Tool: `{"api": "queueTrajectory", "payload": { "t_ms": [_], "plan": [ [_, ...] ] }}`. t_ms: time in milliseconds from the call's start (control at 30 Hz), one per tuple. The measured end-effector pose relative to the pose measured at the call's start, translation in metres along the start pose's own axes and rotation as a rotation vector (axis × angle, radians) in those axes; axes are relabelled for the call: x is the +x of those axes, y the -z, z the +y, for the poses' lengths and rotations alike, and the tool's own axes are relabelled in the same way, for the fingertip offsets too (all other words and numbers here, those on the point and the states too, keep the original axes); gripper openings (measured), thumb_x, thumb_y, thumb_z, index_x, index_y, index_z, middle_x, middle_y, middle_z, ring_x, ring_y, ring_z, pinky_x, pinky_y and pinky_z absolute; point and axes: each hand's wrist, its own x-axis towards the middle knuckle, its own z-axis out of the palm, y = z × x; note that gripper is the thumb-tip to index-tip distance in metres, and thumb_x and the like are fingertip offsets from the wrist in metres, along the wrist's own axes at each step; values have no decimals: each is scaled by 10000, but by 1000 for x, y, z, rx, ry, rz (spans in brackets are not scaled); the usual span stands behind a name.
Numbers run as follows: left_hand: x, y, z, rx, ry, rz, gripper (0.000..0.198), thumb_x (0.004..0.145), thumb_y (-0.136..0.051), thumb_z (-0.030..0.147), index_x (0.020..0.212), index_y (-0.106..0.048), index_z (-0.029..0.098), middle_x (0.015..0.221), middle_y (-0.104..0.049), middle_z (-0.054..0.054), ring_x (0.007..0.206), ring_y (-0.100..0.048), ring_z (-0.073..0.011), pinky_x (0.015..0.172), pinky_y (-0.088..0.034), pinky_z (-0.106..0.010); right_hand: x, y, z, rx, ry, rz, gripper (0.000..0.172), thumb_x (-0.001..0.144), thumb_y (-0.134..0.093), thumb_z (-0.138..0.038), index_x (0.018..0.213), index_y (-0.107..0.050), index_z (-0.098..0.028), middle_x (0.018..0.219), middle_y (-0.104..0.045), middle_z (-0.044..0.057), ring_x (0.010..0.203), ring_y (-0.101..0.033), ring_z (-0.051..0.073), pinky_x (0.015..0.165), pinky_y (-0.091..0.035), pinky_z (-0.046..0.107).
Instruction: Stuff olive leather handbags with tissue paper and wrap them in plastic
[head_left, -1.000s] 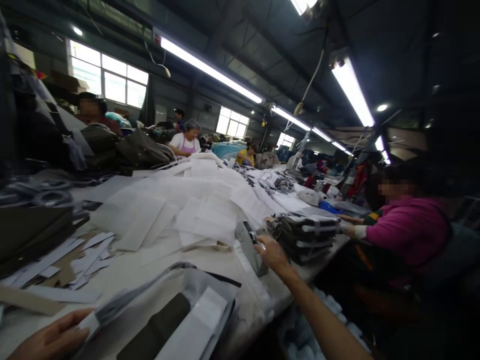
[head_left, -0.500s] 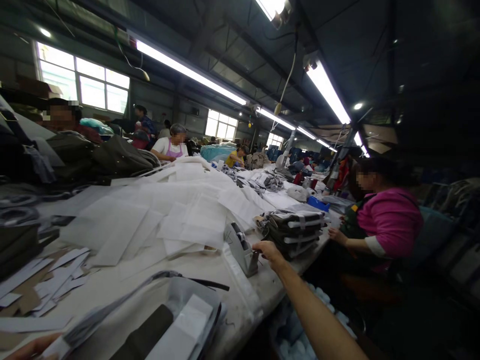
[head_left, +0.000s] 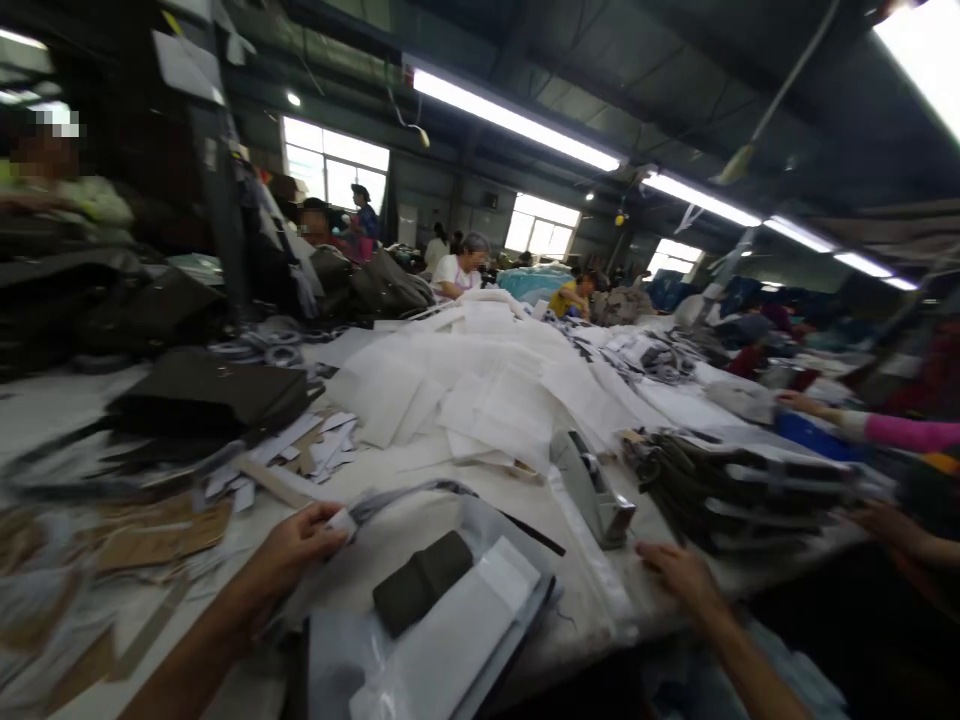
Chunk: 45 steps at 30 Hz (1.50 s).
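Observation:
My left hand [head_left: 304, 545] pinches the white-wrapped end of a grey strap [head_left: 379, 500]. The strap curves over a partly wrapped bag [head_left: 337, 650] at the table's front edge. On the bag lie a dark olive piece [head_left: 424, 582] and a folded white sheet [head_left: 457, 625], with clear plastic around them. My right hand [head_left: 686, 580] is just right of a grey tape dispenser [head_left: 592, 495], apart from it. Its fingers are drawn together at the tips; whatever is between them is too small and blurred to make out.
A pile of white sheets [head_left: 487, 390] covers the middle of the table. A stack of dark wrapped bags [head_left: 742, 490] stands to the right, beside a co-worker's pink sleeve [head_left: 911, 432]. Cardboard scraps [head_left: 165, 535] and a dark bag [head_left: 210, 395] lie left.
The view has swung left. My right hand has come away from the dispenser's front end, towards me. My left hand now shows fully, still at the strap's end.

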Motion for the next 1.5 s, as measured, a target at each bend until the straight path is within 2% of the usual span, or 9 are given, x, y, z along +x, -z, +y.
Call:
{"api": "queueTrajectory", "payload": {
  "t_ms": [133,333,433,533,667,833,1033,1300,1500],
  "plan": [
    [-4,0,7,-134,-81,-66,499,517,-781,423,903,-621,150,708,-676,-10,637,-589,-163,623,-417,-256,-38,-48,-56,276,70,-220,521,590,-775,-534,928,-780,-137,882,-752,126,793,-696,275,714,-570,356],
    [-6,-4,-3,-144,-106,-50,432,573,-759,366,910,-606,142,775,-687,-31,669,-598,-157,629,-412,-249,-140,-173,-198,479,296,-848,458,729,-740,-421,1082,-716,-130,622,-655,4,567,-595,148,586,-496,278],
    [-6,-2,-9,-180,-122,-75,417,603,-753,354,923,-590,140,765,-686,-34,652,-599,-159,618,-421,-256,-164,-222,-221,561,295,-999,809,709,-742,-321,1426,-415,-137,620,-654,-45,508,-562,131,539,-472,265],
    [-4,-1,-13,-219,-137,-93,416,615,-760,339,934,-576,145,743,-676,-24,644,-602,-158,613,-420,-253,-165,-249,-217,561,341,-959,709,726,-715,-303,1354,-432,-135,615,-633,-56,522,-558,129,553,-465,263],
    [-2,-1,-16,-247,-129,-109,407,623,-758,332,934,-568,152,767,-683,-31,664,-615,-167,621,-424,-254,-157,-264,-203,406,393,-893,559,760,-689,-351,1245,-491,-155,609,-622,-54,527,-563,138,563,-456,268],
    [-5,0,-10,-252,-111,-113,390,615,-733,345,914,-572,154,760,-673,-22,685,-608,-165,639,-416,-249,-152,-272,-197,235,472,-821,580,790,-668,-323,1313,-481,-153,580,-624,-59,539,-589,144,605,-462,272],
    [-7,3,-7,-217,-91,-113,386,632,-733,358,931,-595,157,738,-658,-5,661,-583,-163,605,-399,-248,-154,-277,-197,289,355,-821,672,767,-672,-332,1362,-432,-134,556,-611,-68,484,-574,143,520,-455,256],
    [-2,1,-9,-263,-163,-21,269,693,-681,396,793,-560,177,648,-597,25,611,-549,-144,601,-394,-247,-156,-290,-192,319,409,-858,694,735,-628,-206,1390,-413,-129,604,-635,-56,543,-611,158,581,-495,277],
    [-1,4,-10,-495,-54,-88,349,682,-728,454,728,-505,191,616,-530,49,561,-486,-116,558,-373,-230,-155,-290,-208,57,670,-718,573,789,-582,-186,1357,-511,-176,648,-679,-20,617,-671,201,620,-498,291]
  ]
}}
